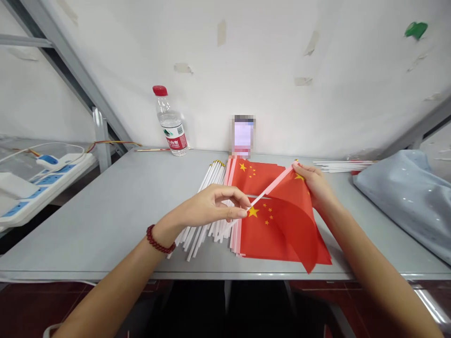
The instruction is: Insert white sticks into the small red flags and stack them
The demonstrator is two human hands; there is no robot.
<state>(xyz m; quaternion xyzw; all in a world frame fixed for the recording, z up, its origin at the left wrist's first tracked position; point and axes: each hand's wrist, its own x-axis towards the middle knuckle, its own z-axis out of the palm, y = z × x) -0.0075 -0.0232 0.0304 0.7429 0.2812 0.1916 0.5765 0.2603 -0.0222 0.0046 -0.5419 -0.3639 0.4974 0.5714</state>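
My left hand (225,204) pinches the white stick (256,201) of a small red flag between thumb and fingertips. At the stick's gold-tipped upper end, my right hand (315,183) grips the same hand flag (299,211) by its top corner. The stick slants up to the right, and the red cloth with yellow stars hangs down from it. Below lies a stack of red flags (260,241) with white sleeve edges. Another pile of flags (260,171) lies behind. Left of these, partly behind my left hand, are several white sticks (206,180) with gold tips.
A water bottle (172,129) with a red cap stands at the back left. A phone (243,136) leans on the wall. A power strip (42,188) with wires is at far left. More white sticks (341,165) and a grey-blue bag (408,202) lie on the right.
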